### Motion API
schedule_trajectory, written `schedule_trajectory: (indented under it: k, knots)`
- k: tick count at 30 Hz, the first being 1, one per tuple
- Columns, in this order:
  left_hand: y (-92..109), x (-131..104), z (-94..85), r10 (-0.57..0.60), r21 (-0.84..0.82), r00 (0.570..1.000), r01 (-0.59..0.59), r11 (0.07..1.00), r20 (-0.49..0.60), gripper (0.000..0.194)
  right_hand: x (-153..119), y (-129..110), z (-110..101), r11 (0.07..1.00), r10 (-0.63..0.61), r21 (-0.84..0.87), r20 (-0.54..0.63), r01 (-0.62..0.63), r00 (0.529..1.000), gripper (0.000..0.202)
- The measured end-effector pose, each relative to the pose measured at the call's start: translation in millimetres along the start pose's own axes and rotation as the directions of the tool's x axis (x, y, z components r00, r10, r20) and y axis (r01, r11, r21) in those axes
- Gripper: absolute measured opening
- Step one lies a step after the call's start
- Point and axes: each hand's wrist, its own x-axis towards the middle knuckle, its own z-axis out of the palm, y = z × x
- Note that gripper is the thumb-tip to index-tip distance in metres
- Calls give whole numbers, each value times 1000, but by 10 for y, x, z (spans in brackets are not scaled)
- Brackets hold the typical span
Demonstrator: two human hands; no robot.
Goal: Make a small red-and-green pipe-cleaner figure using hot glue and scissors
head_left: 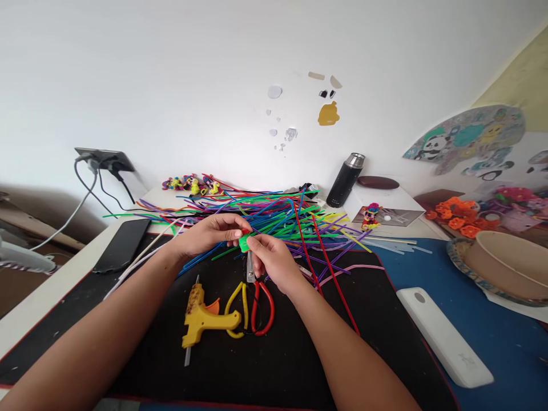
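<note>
My left hand and my right hand meet over the dark mat. Between their fingertips is a small bright green piece, perhaps bent pipe cleaner; its exact form is too small to tell. A bit of red shows at the left fingertips. Both hands have their fingers closed in a pinch on the green piece. Just below them lie scissors or pliers with one yellow and one red handle, their head partly hidden. A yellow glue gun lies to their left, a clear glue stick poking from its back end.
Behind the hands spreads a heap of coloured pipe cleaners. A phone lies at left. A black thermos and a white box stand at the back. On the right are a white power bank and a round bowl.
</note>
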Motion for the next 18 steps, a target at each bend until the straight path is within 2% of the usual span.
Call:
schedule_trajectory:
  k: [4,9,12,18]
  knots:
    - [57,7,67,44,-40,996,-48,998,-82,37,-7,22,6,1000,28,8,43,-29,999,60]
    - [48,19,85,23,-40,995,-27,999,-94,42,7,62,5,1000,-14,4,22,14,1000,60]
    - [55,19,69,3,-23,995,-6,1000,-102,52,19,68,-6,999,-37,-5,-5,37,999,58]
    - [161,6,78,-98,156,992,110,982,-81,62,13,62,-25,992,-68,-104,-3,68,998,58]
